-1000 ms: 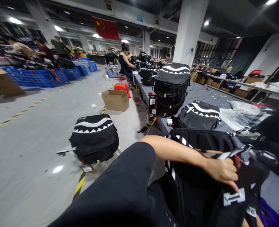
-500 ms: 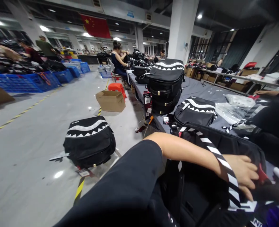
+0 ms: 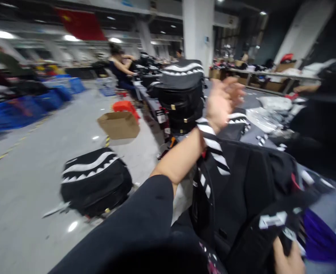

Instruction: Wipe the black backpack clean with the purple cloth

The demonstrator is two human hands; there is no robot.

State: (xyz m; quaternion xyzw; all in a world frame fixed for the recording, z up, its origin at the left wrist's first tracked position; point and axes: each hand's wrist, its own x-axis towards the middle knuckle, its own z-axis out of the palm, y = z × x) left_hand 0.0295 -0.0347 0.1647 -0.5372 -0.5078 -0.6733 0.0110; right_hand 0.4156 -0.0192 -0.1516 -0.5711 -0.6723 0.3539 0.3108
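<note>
My left hand (image 3: pixel 223 101) is raised with fingers apart, blurred by motion, and holds nothing. A black-and-white striped strap (image 3: pixel 213 146) lies across my left wrist. That strap belongs to a large black backpack (image 3: pixel 256 175) in front of me, whose dark padded panel faces up. At the lower right, my right hand (image 3: pixel 289 258) is closed on a black part of the backpack with white print; part of the hand is cut off by the frame. Just beyond my left hand lies another black backpack (image 3: pixel 233 129) with a white zigzag band.
Stacked black backpacks (image 3: pixel 182 99) with tags stand on the grey table. A backpack (image 3: pixel 95 182) sits low at the left, near a cardboard box (image 3: pixel 119 125) and a red stool (image 3: pixel 126 108). Clear plastic bags (image 3: pixel 267 118) and purple fabric (image 3: pixel 322 236) lie at the right. A person (image 3: pixel 122 72) sits farther back.
My left hand has swung up and left from the backpack's right side, carrying the striped strap on its wrist. My right hand has come into view. The camera has turned slightly right.
</note>
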